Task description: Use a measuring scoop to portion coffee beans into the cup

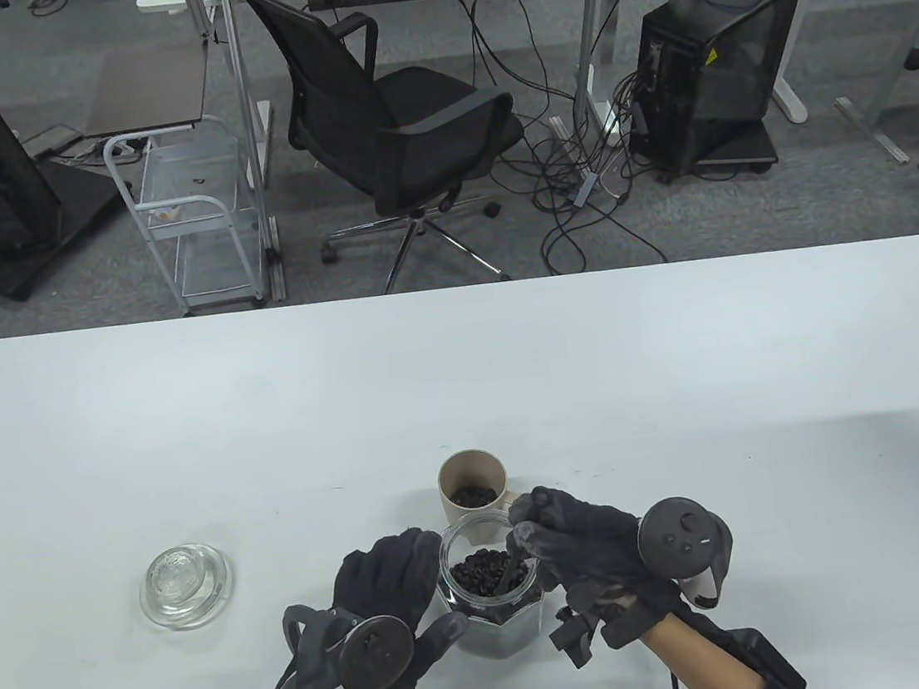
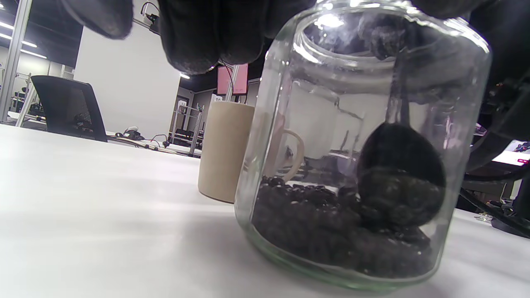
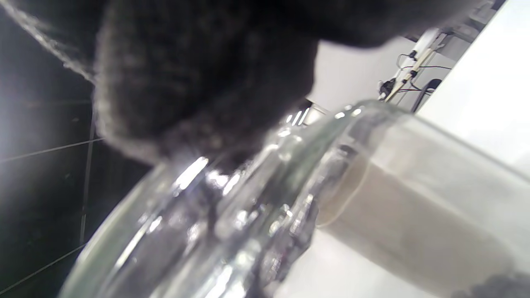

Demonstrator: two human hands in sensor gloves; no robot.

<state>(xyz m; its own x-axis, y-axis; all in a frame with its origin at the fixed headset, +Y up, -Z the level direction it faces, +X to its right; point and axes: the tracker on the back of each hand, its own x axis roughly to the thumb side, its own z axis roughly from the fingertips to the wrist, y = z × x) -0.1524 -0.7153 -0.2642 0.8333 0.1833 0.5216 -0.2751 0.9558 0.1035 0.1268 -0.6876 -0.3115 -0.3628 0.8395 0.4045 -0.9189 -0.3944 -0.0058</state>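
Note:
A clear glass jar [image 1: 492, 608] with dark coffee beans [image 1: 480, 570] stands near the table's front edge. My left hand [image 1: 392, 579] holds its left side, fingers curled round the glass. My right hand [image 1: 568, 545] pinches the handle of a dark measuring scoop [image 1: 511, 570], whose bowl [image 2: 399, 182] is dipped into the beans inside the jar [image 2: 364, 165]. Just behind the jar stands a beige cup [image 1: 474, 493] with some beans in its bottom; the left wrist view shows the cup [image 2: 225, 151] beside the jar. The right wrist view is blurred, showing the jar rim [image 3: 265, 174] and the cup [image 3: 414, 219].
The jar's glass lid [image 1: 185, 583] lies on the white table [image 1: 682, 384] to the left of my hands. Beyond the far edge are an office chair [image 1: 398, 117], a wire cart and a computer tower on the floor.

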